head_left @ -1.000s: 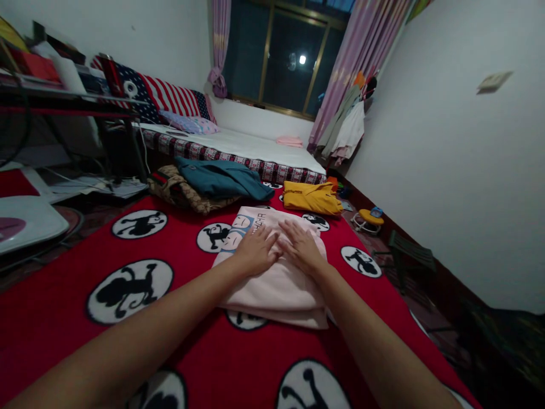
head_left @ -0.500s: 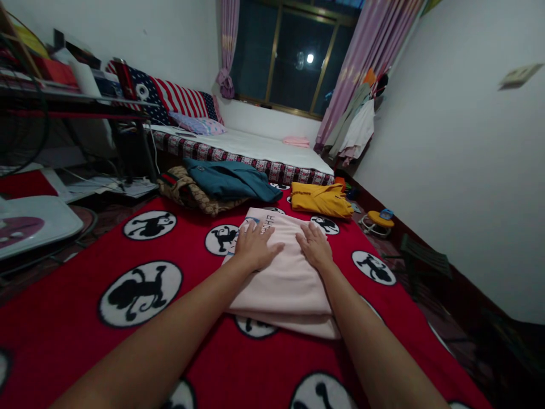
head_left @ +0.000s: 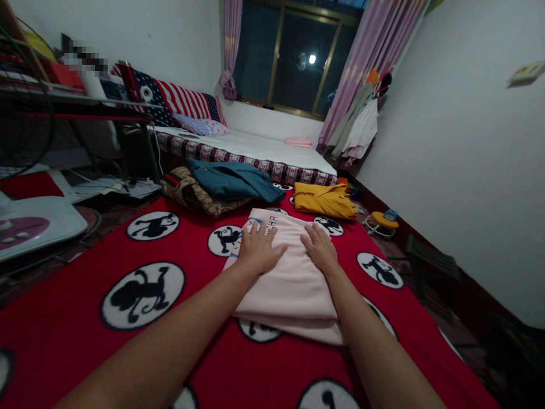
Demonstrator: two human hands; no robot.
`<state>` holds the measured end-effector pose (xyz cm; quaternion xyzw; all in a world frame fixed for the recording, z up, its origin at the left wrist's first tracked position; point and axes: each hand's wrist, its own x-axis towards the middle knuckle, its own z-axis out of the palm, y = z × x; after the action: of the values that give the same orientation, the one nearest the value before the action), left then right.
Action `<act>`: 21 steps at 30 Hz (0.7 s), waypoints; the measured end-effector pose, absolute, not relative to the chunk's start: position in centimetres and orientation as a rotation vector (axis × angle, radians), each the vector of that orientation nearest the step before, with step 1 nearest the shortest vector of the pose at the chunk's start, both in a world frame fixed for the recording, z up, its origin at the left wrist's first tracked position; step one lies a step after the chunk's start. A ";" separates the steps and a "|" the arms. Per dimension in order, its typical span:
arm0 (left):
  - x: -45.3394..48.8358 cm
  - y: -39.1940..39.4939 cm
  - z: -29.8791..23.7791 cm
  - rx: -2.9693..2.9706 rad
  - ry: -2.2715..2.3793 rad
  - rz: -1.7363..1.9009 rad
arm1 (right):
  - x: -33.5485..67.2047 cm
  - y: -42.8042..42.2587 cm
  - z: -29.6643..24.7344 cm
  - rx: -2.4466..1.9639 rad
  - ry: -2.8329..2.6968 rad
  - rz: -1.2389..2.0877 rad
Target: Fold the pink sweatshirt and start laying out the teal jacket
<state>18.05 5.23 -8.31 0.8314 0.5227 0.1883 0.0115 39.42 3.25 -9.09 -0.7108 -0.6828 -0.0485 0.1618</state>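
A pale pink garment (head_left: 289, 292), folded into a rough square with dark lettering near its far left corner, lies on a red blanket (head_left: 238, 375) printed with black figures in white circles. My left hand (head_left: 259, 250) rests flat on its left part, fingers spread beside the lettering. On the far right part lies my right hand (head_left: 319, 247), palm down with the fingers stretched out. Neither hand grips the cloth. A lower layer of the garment shows beyond the near folded edge.
Beyond the pink garment lie a teal garment (head_left: 238, 180) over a brown patterned one (head_left: 191, 193), and a folded yellow garment (head_left: 326, 200). Farther back is a bed (head_left: 251, 147) below the window. A cluttered desk (head_left: 85, 105) stands left; a small yellow stool (head_left: 383, 220) stands right.
The whole view has shifted slightly, moving everything a little to the right. Both hands remain flat on the pink garment, which keeps its folded shape.
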 end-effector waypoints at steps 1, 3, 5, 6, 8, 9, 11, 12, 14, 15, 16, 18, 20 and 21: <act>18.1 5.2 -8.3 2.590 1.645 0.581 | 39.4 3.2 -9.1 -2.030 -1.932 -0.149; 18.2 5.2 -8.4 2.587 1.667 0.569 | 39.4 3.3 -9.2 -2.037 -1.877 -0.169; 18.2 5.1 -8.4 2.589 1.671 0.563 | 39.3 3.3 -9.3 -2.038 -1.852 -0.174; 18.2 5.1 -8.4 2.590 1.670 0.562 | 39.3 3.3 -9.4 -2.040 -1.843 -0.171; 18.3 5.1 -8.5 2.592 1.668 0.569 | 39.2 3.4 -9.4 -2.044 -1.821 -0.159; 18.3 5.1 -8.5 2.592 1.667 0.575 | 39.2 3.4 -9.5 -2.045 -1.807 -0.151; 18.3 5.0 -8.5 2.592 1.662 0.589 | 39.2 3.4 -9.5 -2.045 -1.779 -0.133; 18.3 5.0 -8.5 2.591 1.657 0.596 | 39.2 3.4 -9.5 -2.045 -1.764 -0.124; 18.4 5.0 -8.5 2.590 1.648 0.610 | 39.1 3.3 -9.6 -2.045 -1.737 -0.106; 18.4 5.0 -8.5 2.590 1.644 0.613 | 39.1 3.3 -9.5 -2.043 -1.726 -0.097; 18.4 5.0 -8.5 2.587 1.642 0.614 | 39.1 3.3 -9.5 -2.042 -1.716 -0.086; 18.4 5.0 -8.4 2.582 1.642 0.608 | 39.1 3.3 -9.4 -2.043 -1.707 -0.054; 18.4 5.0 -8.3 2.581 1.644 0.599 | 39.1 3.3 -9.3 -2.045 -1.712 -0.020; 18.4 5.0 -8.3 2.580 1.645 0.594 | 39.1 3.3 -9.3 -2.046 -1.716 -0.007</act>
<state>18.37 4.98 -8.29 0.8277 0.5277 0.1905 0.0123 39.13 3.31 -9.27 -0.7451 -0.6248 -0.0025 0.2335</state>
